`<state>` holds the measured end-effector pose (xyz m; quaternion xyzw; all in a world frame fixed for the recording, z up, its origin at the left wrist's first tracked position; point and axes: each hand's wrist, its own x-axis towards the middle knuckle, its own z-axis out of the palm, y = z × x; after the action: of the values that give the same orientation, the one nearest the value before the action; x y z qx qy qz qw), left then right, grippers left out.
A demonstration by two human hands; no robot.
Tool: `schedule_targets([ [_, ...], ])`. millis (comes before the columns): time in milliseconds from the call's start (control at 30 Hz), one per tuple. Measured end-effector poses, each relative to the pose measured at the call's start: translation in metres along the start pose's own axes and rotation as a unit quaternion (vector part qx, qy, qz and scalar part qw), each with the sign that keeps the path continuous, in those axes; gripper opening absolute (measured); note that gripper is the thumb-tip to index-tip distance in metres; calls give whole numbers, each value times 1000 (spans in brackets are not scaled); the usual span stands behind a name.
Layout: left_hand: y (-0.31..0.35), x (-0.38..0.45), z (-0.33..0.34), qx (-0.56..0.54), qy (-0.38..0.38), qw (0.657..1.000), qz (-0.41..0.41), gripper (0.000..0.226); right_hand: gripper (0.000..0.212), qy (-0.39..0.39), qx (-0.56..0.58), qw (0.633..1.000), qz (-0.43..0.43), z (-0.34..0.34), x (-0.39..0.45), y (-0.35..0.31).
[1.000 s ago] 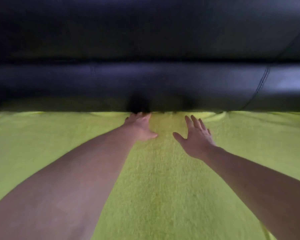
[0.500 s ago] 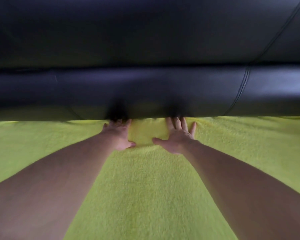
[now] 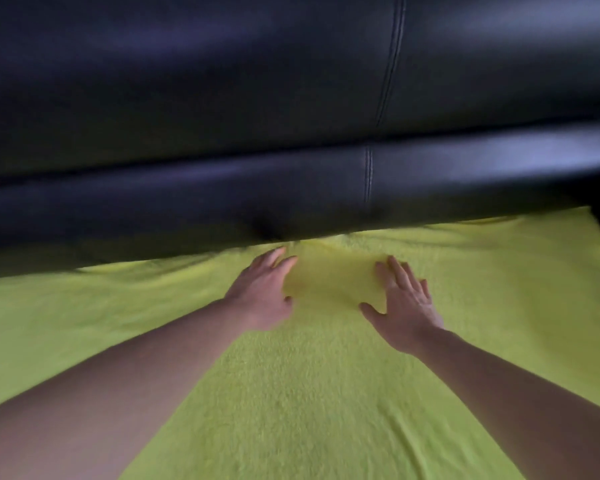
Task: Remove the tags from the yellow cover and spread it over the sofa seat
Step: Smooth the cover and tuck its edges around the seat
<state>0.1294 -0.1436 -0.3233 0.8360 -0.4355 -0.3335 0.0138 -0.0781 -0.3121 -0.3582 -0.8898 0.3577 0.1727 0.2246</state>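
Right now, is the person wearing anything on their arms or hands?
Nothing that shows. The left hand and right hand are bare, with no gloves, rings or watch visible. Both forearms are uncovered to the picture's lower edge, so no sleeve shows. The view is slightly blurred.

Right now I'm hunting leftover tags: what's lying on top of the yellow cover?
Only the left hand and right hand, flat on the yellow cover. Beneath it, nothing shows.

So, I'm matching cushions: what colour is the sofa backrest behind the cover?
Black, glossy leather-like backrest with stitched seams, seen in the head view.
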Motion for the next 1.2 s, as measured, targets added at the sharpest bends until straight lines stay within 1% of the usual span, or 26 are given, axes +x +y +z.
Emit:
schedule_targets([
  [67, 42, 25, -1, -7, -26, 1000, 7, 83, 89, -3, 9, 999, 35, -15, -3, 31],
  [167, 84, 63, 1, 5, -52, 998, -17, 95, 91, -2, 19, 997, 73, -37, 3, 66],
  [233, 110, 85, 9, 17, -85, 995, -47, 109, 93, 1, 23, 995, 102, -50, 11, 93],
  [300, 118, 90, 13, 36, -119, 989, -76, 129, 93, -7, 27, 993, 116, -60, 21, 106],
  [367, 122, 91, 18, 51, -139, 985, -87, 140, 92, -13, 36, 991, 126, -70, 32, 117],
  [500, 123, 99, 24, 49, -146, 983, -98, 145, 92, -25, 50, 988, 145, -86, 64, 129],
  [600, 122, 105, 31, 71, -138, 982, -104, 147, 93, -69, 38, 985, 155, -93, 86, 136],
  [733, 122, 109, 41, 105, -128, 980, -113, 148, 93, -79, -1, 984, 163, -89, 98, 137],
  [800, 126, 111, 42, 114, -130, 978, -118, 148, 91, -79, 1, 983, 166, -93, 102, 138],
  [867, 124, 109, 41, 119, -127, 977, -121, 148, 88, -71, 31, 986, 149, -96, 101, 141],
  [933, 125, 109, 41, 119, -124, 978, -120, 149, 88, -36, 47, 991, 122, -97, 84, 156],
  [967, 126, 109, 40, 119, -120, 978, -119, 149, 89, -12, 52, 991, 124, -95, 71, 169],
  [1000, 124, 107, 40, 118, -116, 979, -121, 149, 91, 11, 55, 988, 143, -93, 56, 183],
  [1067, 126, 106, 38, 120, -114, 979, -121, 148, 93, 42, 50, 974, 218, -94, 24, 220],
  [1133, 130, 107, 37, 124, -113, 979, -119, 149, 97, 36, 39, 954, 294, -99, -2, 260],
  [1200, 132, 107, 36, 132, -113, 977, -122, 149, 105, 8, 56, 937, 343, -102, -15, 290],
])
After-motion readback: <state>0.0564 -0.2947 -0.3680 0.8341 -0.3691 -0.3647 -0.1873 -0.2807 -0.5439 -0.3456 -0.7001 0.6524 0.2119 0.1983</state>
